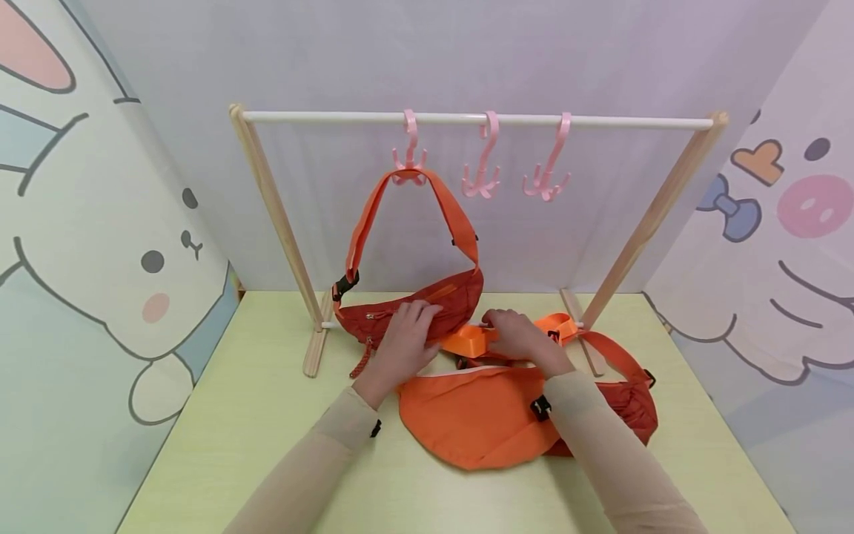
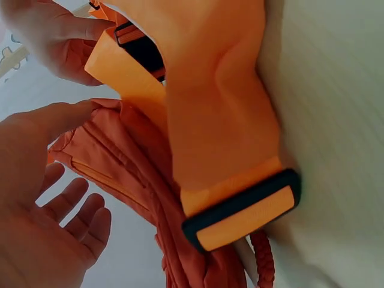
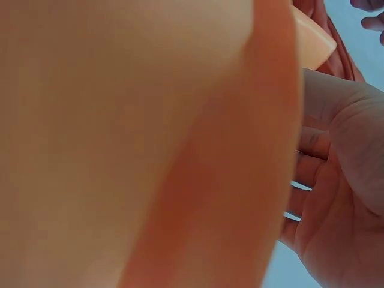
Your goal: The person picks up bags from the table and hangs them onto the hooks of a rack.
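Observation:
A dark red waist bag hangs by its orange strap from the left pink hook. My left hand is at the front of this bag; in the left wrist view its thumb meets the red fabric and its fingers are loosely bent. My right hand is beside a bright orange strap on the table. Orange fabric covers its fingertips in the right wrist view, so its grip is hidden. Below the hands lies an orange bag panel.
A white rail on wooden legs carries two more pink hooks, a middle hook and a right hook. Another red bag lies at the right, partly under my right forearm. Cartoon-printed walls flank the table.

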`<control>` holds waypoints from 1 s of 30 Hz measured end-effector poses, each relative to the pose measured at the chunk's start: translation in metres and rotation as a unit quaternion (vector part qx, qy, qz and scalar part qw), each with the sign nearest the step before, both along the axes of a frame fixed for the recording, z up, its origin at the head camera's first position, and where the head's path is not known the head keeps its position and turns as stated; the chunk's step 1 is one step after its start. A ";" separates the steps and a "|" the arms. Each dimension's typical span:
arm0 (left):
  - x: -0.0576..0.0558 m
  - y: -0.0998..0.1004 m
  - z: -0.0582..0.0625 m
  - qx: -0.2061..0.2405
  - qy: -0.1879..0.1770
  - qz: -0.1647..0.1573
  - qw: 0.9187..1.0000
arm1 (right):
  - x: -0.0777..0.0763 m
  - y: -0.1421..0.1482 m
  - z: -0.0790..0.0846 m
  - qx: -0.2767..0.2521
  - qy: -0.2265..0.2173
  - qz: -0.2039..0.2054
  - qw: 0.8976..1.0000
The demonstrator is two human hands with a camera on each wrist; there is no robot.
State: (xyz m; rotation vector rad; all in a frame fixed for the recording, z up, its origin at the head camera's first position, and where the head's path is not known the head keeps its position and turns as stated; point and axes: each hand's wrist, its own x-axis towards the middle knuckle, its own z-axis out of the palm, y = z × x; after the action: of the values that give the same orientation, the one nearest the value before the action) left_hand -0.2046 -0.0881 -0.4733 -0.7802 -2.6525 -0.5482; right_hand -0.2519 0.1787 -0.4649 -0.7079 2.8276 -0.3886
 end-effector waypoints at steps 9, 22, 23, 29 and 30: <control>-0.006 0.007 -0.012 -0.061 -0.036 0.024 0.997 | -0.002 -0.002 -0.008 0.014 -0.009 0.004 1.000; -0.011 0.008 -0.018 -0.073 -0.013 0.033 0.997 | 0.004 0.001 -0.005 -0.037 -0.020 0.039 0.998; -0.012 0.009 -0.018 -0.075 -0.011 0.033 0.997 | 0.005 0.001 -0.004 -0.043 -0.027 0.041 0.998; -0.014 0.009 -0.020 -0.081 -0.013 0.044 0.996 | 0.013 -0.003 0.003 -0.083 -0.079 0.033 0.993; -0.014 0.009 -0.021 -0.082 -0.015 0.045 0.995 | 0.014 -0.004 0.004 -0.087 -0.086 0.032 0.992</control>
State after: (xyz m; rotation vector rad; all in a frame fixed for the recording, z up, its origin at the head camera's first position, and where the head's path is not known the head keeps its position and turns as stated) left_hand -0.2183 -0.0794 -0.4939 -0.6966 -2.7705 -0.3238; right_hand -0.2378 0.1752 -0.4606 -0.7566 2.6257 -0.6590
